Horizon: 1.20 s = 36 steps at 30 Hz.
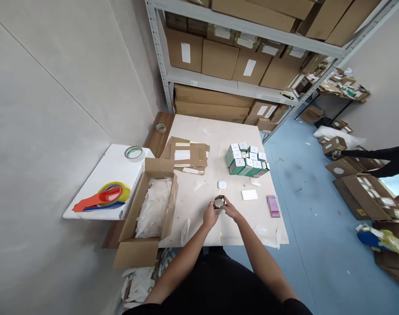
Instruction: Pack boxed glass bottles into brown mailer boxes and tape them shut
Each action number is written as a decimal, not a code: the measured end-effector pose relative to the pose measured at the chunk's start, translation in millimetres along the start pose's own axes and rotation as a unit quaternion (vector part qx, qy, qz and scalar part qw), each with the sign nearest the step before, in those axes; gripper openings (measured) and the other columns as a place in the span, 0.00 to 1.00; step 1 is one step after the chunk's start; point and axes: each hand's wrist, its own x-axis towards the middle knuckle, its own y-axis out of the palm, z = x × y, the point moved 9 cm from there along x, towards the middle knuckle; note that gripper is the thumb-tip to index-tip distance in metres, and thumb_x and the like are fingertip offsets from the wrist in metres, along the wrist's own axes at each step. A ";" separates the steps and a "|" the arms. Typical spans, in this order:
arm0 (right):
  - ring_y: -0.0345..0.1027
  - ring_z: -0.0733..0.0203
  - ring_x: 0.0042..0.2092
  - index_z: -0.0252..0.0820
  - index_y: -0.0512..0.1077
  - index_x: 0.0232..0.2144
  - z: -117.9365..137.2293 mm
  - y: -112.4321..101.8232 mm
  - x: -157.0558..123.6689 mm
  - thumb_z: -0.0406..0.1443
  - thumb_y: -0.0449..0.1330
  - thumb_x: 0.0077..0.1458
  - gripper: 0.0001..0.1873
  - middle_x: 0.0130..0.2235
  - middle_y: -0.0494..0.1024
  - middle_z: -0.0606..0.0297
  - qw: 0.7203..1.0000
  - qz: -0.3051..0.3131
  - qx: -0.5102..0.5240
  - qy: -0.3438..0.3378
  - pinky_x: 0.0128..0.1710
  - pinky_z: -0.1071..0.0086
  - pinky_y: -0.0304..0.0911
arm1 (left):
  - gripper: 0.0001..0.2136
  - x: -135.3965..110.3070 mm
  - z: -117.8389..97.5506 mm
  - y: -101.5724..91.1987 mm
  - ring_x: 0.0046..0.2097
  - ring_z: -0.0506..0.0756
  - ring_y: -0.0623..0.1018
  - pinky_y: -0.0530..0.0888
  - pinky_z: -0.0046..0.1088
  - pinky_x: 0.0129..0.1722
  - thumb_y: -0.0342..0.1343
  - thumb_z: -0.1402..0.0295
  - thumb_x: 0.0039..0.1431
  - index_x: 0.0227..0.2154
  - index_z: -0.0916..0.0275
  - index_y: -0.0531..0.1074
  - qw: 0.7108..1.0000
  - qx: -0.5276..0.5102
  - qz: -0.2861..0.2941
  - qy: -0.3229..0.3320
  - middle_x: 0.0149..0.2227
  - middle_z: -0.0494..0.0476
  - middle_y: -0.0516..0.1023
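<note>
Both my hands meet over the near middle of the white table (199,127). My left hand (209,215) and my right hand (230,210) are closed around a small round silvery object (219,202), held between them just above the tabletop. A small green-and-white box (222,184) lies just beyond it, and a white card (249,194) lies to the right. Further back stands a cluster of several green-and-white boxes (247,160).
An open cardboard box (143,245) with clear plastic bags sits at the table's left edge. Flattened cardboard (186,154) lies behind it. A tape dispenser (104,196) and tape rolls rest on a white side shelf. Shelving with cartons stands behind; another person's dark sleeve (379,156) reaches in at right.
</note>
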 end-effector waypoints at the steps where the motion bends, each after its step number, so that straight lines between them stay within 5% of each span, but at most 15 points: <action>1: 0.74 0.56 0.44 0.51 0.66 0.66 -4.1 1.8 -2.6 0.42 0.62 0.49 0.40 0.43 0.81 0.66 1.000 -0.009 0.005 0.000 0.46 0.58 0.70 | 0.17 1.3 3.6 -1.9 0.52 0.63 0.81 0.73 0.36 0.46 0.62 0.71 0.60 0.51 0.59 0.67 1.000 -0.005 0.011 -0.004 0.50 0.63 0.80; 5: 0.74 0.57 0.41 0.52 0.68 0.65 -11.3 2.2 -8.3 0.42 0.61 0.49 0.39 0.39 0.81 0.68 0.998 -0.055 0.015 -0.022 0.45 0.58 0.70 | 0.23 7.9 10.8 -8.7 0.50 0.61 0.82 0.74 0.33 0.46 0.66 0.71 0.56 0.53 0.58 0.68 0.998 -0.011 0.063 -0.023 0.49 0.60 0.82; 11: 0.74 0.55 0.42 0.50 0.70 0.64 -13.2 6.5 -14.6 0.39 0.62 0.47 0.39 0.40 0.81 0.67 0.996 -0.077 0.024 -0.031 0.46 0.58 0.69 | 0.43 11.1 -1.9 -18.2 0.63 0.65 0.74 0.72 0.39 0.58 0.66 0.77 0.50 0.70 0.56 0.58 0.997 0.008 0.065 0.048 0.69 0.66 0.66; 16: 0.73 0.52 0.46 0.46 0.67 0.65 -24.7 3.6 -20.2 0.42 0.62 0.48 0.40 0.46 0.81 0.61 0.996 -0.079 0.042 -0.014 0.46 0.57 0.69 | 0.38 8.6 -6.0 -12.3 0.62 0.65 0.75 0.72 0.41 0.58 0.66 0.75 0.53 0.67 0.52 0.63 0.994 0.010 0.078 0.078 0.66 0.61 0.71; 24: 0.74 0.54 0.43 0.46 0.66 0.50 -39.0 -3.9 -13.2 0.48 0.62 0.49 0.27 0.42 0.81 0.61 0.995 -0.097 0.006 -0.034 0.43 0.60 0.70 | 0.34 2.3 -5.7 -10.9 0.57 0.64 0.78 0.73 0.36 0.51 0.68 0.74 0.51 0.62 0.55 0.68 0.995 0.054 0.056 0.065 0.60 0.60 0.76; 29: 0.77 0.57 0.40 0.48 0.66 0.49 -22.8 -15.1 -15.8 0.39 0.60 0.54 0.19 0.43 0.82 0.64 0.982 -0.131 -0.105 -0.082 0.46 0.63 0.70 | 0.34 -1.0 -3.5 -8.4 0.59 0.63 0.76 0.71 0.35 0.54 0.69 0.72 0.51 0.62 0.55 0.67 0.998 0.053 0.021 0.027 0.62 0.60 0.74; 36: 0.78 0.58 0.46 0.49 0.71 0.57 11.8 -9.6 -25.4 0.35 0.60 0.58 0.23 0.55 0.79 0.62 0.947 -0.114 -0.267 -0.137 0.49 0.67 0.68 | 0.39 -5.4 -0.6 2.0 0.63 0.64 0.74 0.69 0.39 0.60 0.68 0.73 0.51 0.67 0.56 0.62 0.999 0.028 -0.013 0.010 0.67 0.64 0.68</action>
